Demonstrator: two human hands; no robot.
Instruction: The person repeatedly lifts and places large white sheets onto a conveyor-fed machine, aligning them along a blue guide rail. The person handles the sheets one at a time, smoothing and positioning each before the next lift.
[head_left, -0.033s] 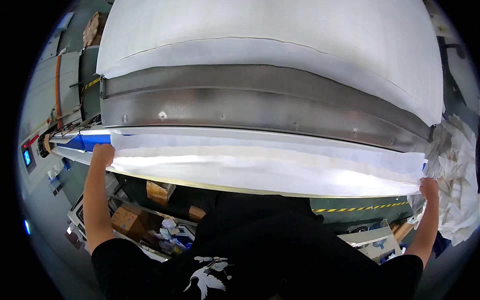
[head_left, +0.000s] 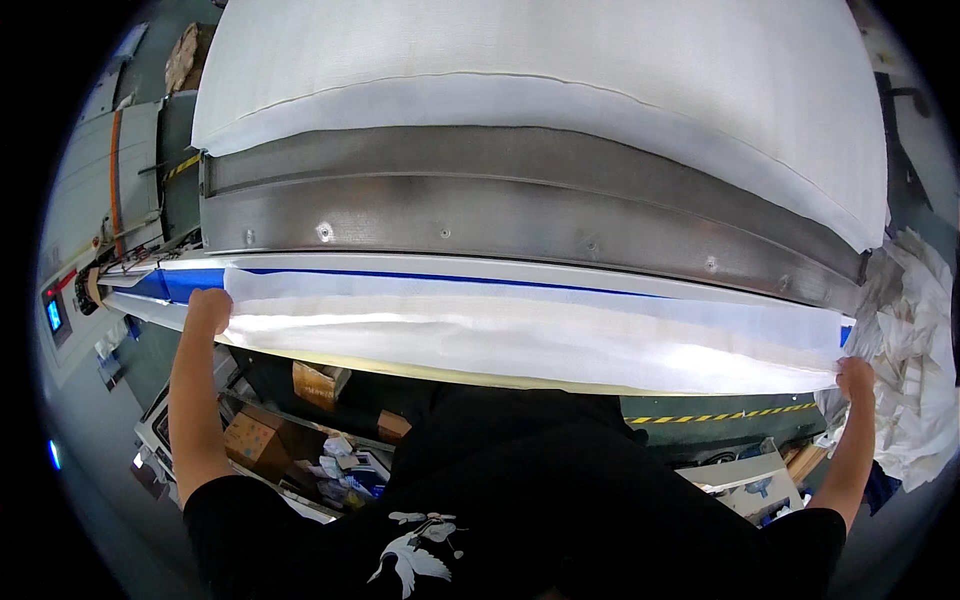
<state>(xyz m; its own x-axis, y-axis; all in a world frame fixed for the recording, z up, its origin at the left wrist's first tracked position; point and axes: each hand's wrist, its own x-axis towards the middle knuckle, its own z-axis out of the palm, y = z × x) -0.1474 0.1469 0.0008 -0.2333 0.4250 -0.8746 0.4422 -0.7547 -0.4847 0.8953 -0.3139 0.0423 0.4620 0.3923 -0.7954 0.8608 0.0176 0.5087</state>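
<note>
A long strip of thin white cloth (head_left: 530, 330) stretches from side to side in front of me, over a blue belt (head_left: 185, 285). The blue shows as a narrow line behind the cloth's far edge and at both ends. My left hand (head_left: 208, 308) is closed on the cloth's left end. At the opposite end, my right hand (head_left: 856, 377) pinches the near corner. The cloth looks fairly taut, with slight creases along its length.
Beyond the belt stands a grey metal panel (head_left: 400, 215), with wide white fabric (head_left: 540, 50) above it. Crumpled white cloth (head_left: 915, 370) hangs at the right. Cardboard boxes (head_left: 258, 440) sit low on the left. At far left is a small lit screen (head_left: 55, 315).
The cloth's far edge has come toward me, uncovering a blue line behind it. Its right end has shifted slightly left. Both hands keep hold.
</note>
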